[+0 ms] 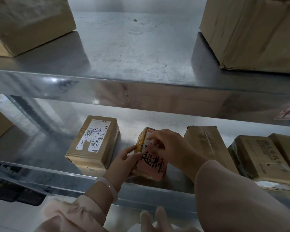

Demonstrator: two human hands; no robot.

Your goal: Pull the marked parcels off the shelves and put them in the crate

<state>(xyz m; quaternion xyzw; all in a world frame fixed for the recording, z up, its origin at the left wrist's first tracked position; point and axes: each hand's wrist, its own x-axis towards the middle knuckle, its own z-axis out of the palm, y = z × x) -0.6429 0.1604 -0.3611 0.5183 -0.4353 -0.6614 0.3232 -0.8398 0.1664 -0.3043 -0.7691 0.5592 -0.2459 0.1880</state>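
Here the parcel [153,164], with a pink handwritten note on its face, stands at the front edge of the lower shelf [40,151], about midway along it. A labelled box [92,141] lies near it on the left. A taped box [206,144] lies just beside it on the right, with a printed box [261,158] farther toward the right end. The left hand [124,162] grips the parcel's left side, thumb and fingers curled on it. The right hand [168,144] reaches over the top, fingers bent down onto the label, its thumb hidden. The upper shelf [141,91] runs low over both hands. On it a left carton [28,22] and a right carton [251,30] sit toward the ends, well apart, with bare metal between them. The gaps on either side of the parcel are narrow, and the way out over the front edge is open.
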